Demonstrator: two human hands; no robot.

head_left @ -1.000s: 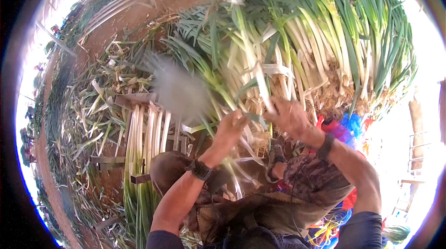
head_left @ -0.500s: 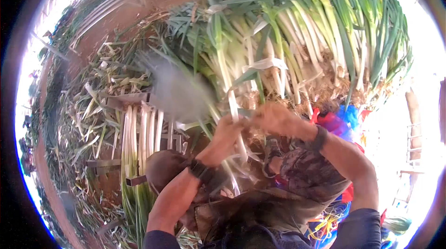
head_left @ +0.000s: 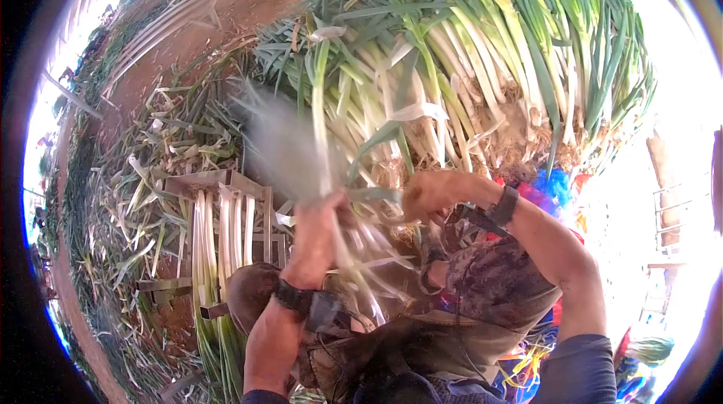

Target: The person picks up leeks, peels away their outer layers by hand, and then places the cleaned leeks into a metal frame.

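My left hand [head_left: 316, 227], partly blurred, is closed round a leek [head_left: 319, 114] that stands nearly upright, its green top away from me. To its right, my right hand [head_left: 440, 192] has its fingers curled together; a leaf strip [head_left: 376, 194] reaches toward them, but what they grip is hidden. Pale peeled leaves [head_left: 370, 257] hang below and between my hands. Beyond them lies a large pile of leeks [head_left: 482, 57], roots toward me and green tops away.
A metal rack [head_left: 197, 182] at the left holds trimmed leeks [head_left: 226, 234]. Leaf scraps [head_left: 169, 133] cover the ground around it. Blue and red plastic [head_left: 556, 185] lies right of my right hand. My knees are close below my hands. A pale blur hides part of the view.
My left hand has moved left, away from my right hand, and the leek with it, now more upright. The right hand has shifted slightly. The whole view has also shifted a little.
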